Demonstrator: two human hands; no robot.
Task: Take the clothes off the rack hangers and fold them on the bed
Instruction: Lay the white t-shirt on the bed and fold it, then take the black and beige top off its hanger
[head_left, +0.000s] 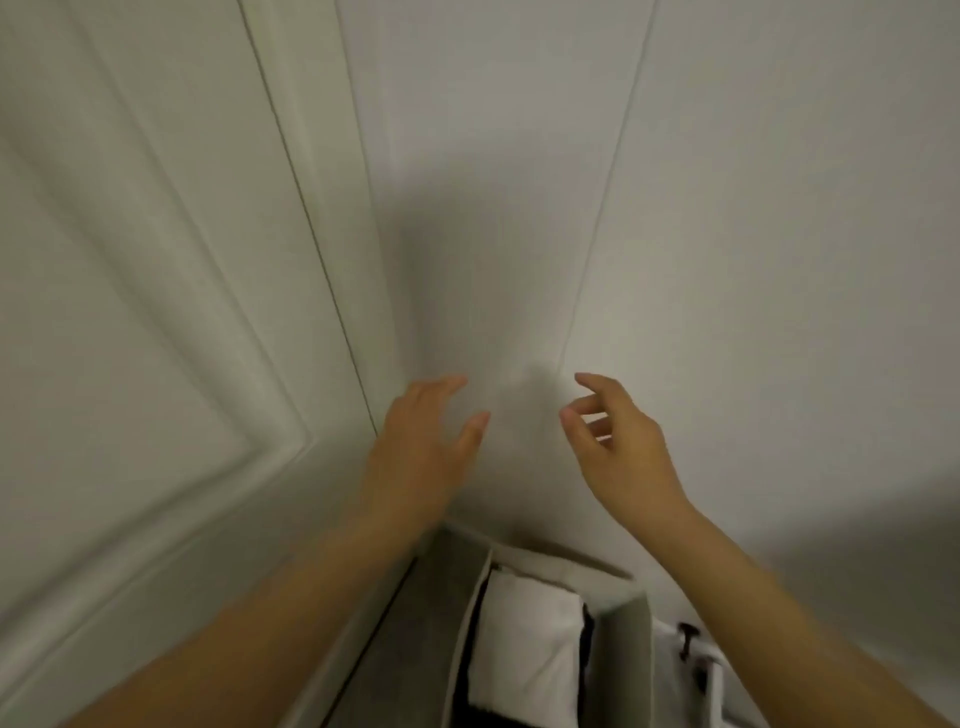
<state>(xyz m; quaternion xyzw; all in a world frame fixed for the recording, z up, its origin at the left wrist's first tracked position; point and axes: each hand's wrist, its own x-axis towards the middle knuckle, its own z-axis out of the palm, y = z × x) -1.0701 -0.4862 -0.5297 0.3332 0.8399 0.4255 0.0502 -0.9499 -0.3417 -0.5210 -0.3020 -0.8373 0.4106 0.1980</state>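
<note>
Up close, both bare arms reach forward toward a plain pale wall (727, 208), with a white panelled door (130, 312) filling the left side of the view. Left hand (421, 447) is raised with its fingers straight and loosely spread, thumb apart, holding nothing. Right hand (618, 447) hangs beside it, well clear of the left, its fingers relaxed and slightly curled with the thumb and forefinger apart (nothing is between them). Neither hand plainly touches the wall, though the motion blur makes that hard to judge. Below the hands, at the bottom edge, stands a pale fabric organiser (623, 639) with a folded white cloth (524, 639) in its left compartment and something dark beside it. No rack, hangers or bed show here, so where the hanging clothes are cannot be told.
</note>
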